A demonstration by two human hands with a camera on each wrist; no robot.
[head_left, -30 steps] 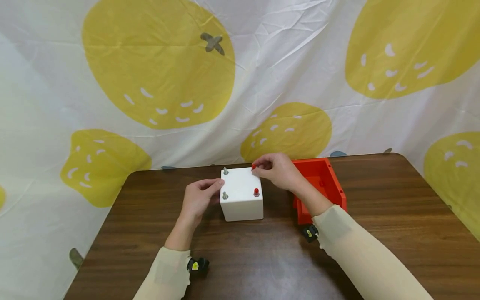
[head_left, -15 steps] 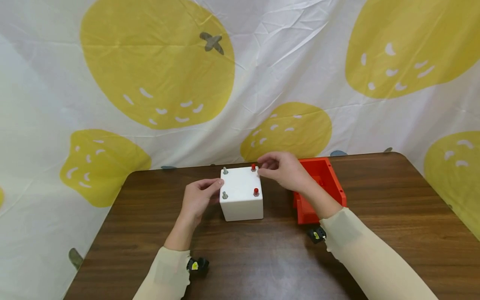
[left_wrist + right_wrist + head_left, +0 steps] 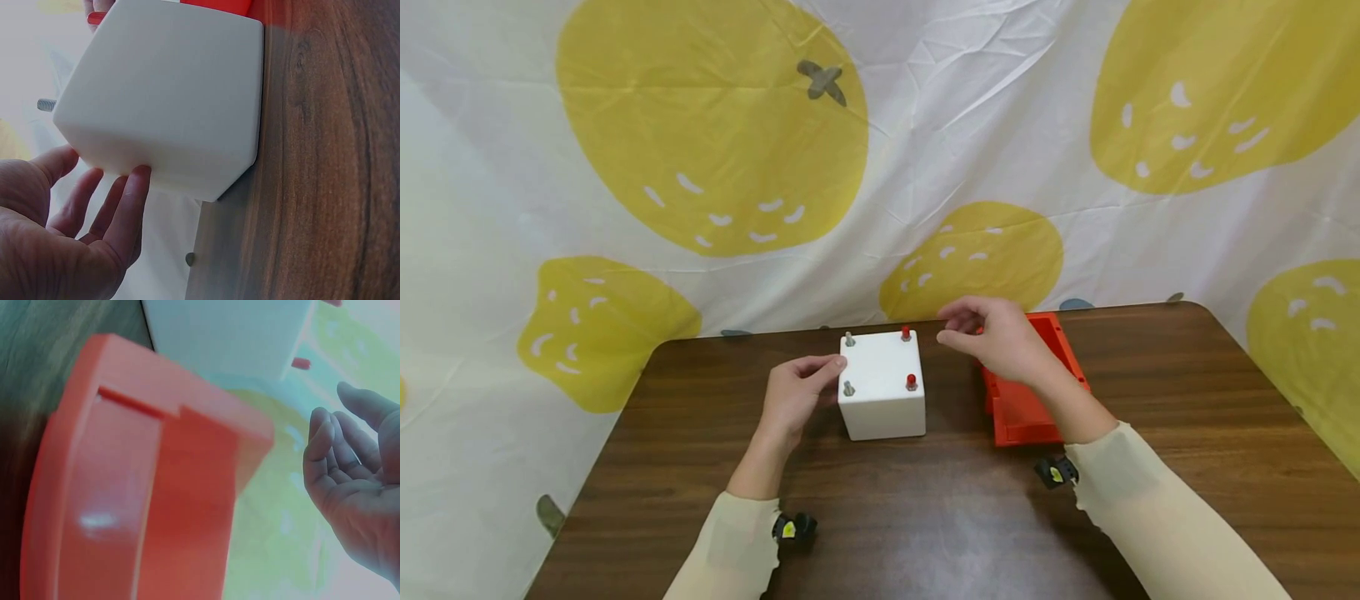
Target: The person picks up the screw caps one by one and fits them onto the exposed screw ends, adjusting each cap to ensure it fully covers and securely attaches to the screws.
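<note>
Head view: white box [image 3: 882,371] on woodgrain table [image 3: 887,525], cloth [image 3: 887,175] behind.

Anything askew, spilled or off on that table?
Nothing looks spilled or damaged. Only mismatch: on the white boxy block, small red cylindrical caps top the two right corners, while the threaded silver metal bolts at left are bare; probably just unfinished.
</note>
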